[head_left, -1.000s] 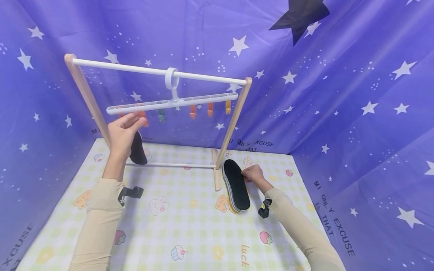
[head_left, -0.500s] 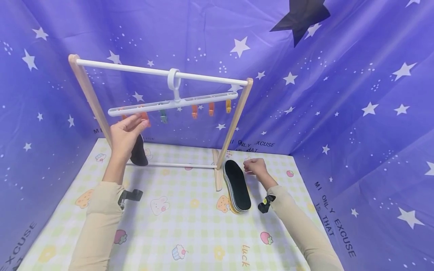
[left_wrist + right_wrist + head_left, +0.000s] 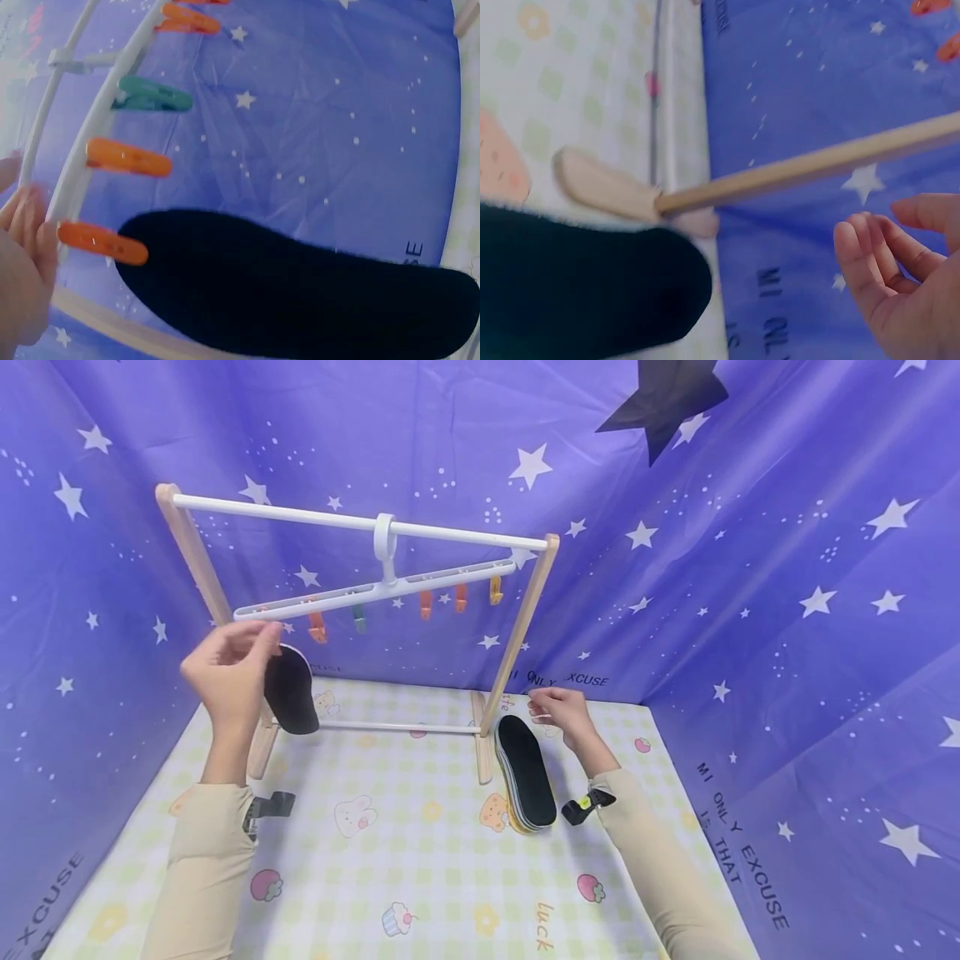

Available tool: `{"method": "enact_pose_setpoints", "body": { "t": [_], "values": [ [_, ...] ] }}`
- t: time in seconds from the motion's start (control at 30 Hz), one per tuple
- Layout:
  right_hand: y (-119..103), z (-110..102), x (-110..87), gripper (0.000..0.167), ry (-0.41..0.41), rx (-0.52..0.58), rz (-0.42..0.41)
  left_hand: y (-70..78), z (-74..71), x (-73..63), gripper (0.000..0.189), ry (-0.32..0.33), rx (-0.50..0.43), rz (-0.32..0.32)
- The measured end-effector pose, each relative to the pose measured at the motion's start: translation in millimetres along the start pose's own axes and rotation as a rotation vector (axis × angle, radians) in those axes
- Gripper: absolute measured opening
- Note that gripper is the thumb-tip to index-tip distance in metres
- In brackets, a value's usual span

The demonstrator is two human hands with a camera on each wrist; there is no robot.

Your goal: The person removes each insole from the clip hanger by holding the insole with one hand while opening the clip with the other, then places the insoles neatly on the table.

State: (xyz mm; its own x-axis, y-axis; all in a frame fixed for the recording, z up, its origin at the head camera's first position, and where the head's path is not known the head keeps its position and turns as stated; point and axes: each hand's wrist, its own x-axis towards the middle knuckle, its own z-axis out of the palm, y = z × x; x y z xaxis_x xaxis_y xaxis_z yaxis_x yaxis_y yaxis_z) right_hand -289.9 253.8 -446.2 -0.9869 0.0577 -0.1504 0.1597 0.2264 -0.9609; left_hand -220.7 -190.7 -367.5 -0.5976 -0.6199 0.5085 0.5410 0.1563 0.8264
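A black insole [image 3: 292, 697] hangs tilted from an orange clip [image 3: 103, 244] at the left end of a white clip hanger [image 3: 315, 604]. My left hand [image 3: 225, 672] is up at that end; in the left wrist view its fingertips [image 3: 46, 244] lie right at the hanger bar, beside the clip, and the clip's body shows outside them. A stack of insoles with a black top one [image 3: 527, 771] lies on the table at the right foot of the rack. Beyond the stack, my right hand [image 3: 566, 714] hovers with loosely bent fingers and nothing in them.
The hanger hooks over the top rod [image 3: 465, 533] of a wood-framed rack [image 3: 521, 635]. More clips hang along it: orange [image 3: 318, 627], green [image 3: 360, 617] and yellow [image 3: 496, 590] among them. A checked cloth [image 3: 390, 852] covers the table; a purple starry curtain [image 3: 750, 527] surrounds it.
My left hand has moved left from the second orange clip to the hanger's end, and the hanger has swivelled slightly. My right hand has left the insole stack and risen a little.
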Motion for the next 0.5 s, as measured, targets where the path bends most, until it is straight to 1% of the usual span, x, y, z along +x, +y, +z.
{"method": "enact_pose_setpoints", "body": {
  "t": [0.03, 0.07, 0.1, 0.13, 0.17, 0.2, 0.3, 0.33, 0.37, 0.4, 0.43, 0.5],
  "values": [
    [-3.2, 2.8, -2.0, 0.038, -0.012, 0.000, -0.010, -1.6, -2.3, 2.0, 0.022, 0.043, -0.020, 0.022],
    [-6.0, 5.2, -3.5, 0.038, -0.025, 0.003, -0.023, -3.5, -5.0, 4.5, 0.024, 0.072, -0.034, 0.028],
    [-8.9, 7.7, -5.3, 0.037, -0.037, 0.004, -0.037, -6.0, -8.1, 7.2, 0.029, 0.081, -0.047, 0.021],
    [-11.8, 10.2, -7.0, 0.038, -0.049, 0.005, -0.057, -9.7, -11.7, 10.2, 0.033, 0.065, -0.074, 0.003],
    [-14.1, 12.8, -8.1, 0.038, -0.059, 0.007, -0.077, -14.7, -16.2, 13.7, 0.037, 0.024, -0.094, -0.034],
    [-16.5, 15.5, -9.2, 0.039, -0.072, 0.017, -0.097, -18.0, -20.7, 16.5, 0.040, -0.045, -0.132, -0.075],
    [-24.2, 25.3, -11.8, 0.039, -0.111, 0.071, -0.164, -24.8, -33.4, 22.2, 0.046, -0.307, -0.215, -0.218],
    [-26.6, 29.1, -12.3, 0.038, -0.125, 0.088, -0.186, -27.0, -36.6, 23.4, 0.044, -0.395, -0.234, -0.255],
    [-29.3, 33.6, -13.0, 0.038, -0.137, 0.104, -0.202, -28.8, -39.1, 24.1, 0.041, -0.471, -0.242, -0.280],
    [-32.1, 38.5, -13.7, 0.037, -0.150, 0.116, -0.222, -30.6, -40.6, 24.7, 0.038, -0.530, -0.252, -0.290],
    [-35.2, 43.9, -14.6, 0.036, -0.164, 0.128, -0.238, -32.0, -41.6, 25.2, 0.034, -0.572, -0.259, -0.291],
    [-41.5, 55.8, -15.6, 0.035, -0.191, 0.143, -0.260, -34.3, -41.2, 26.1, 0.027, -0.608, -0.287, -0.286]
  ]
}}
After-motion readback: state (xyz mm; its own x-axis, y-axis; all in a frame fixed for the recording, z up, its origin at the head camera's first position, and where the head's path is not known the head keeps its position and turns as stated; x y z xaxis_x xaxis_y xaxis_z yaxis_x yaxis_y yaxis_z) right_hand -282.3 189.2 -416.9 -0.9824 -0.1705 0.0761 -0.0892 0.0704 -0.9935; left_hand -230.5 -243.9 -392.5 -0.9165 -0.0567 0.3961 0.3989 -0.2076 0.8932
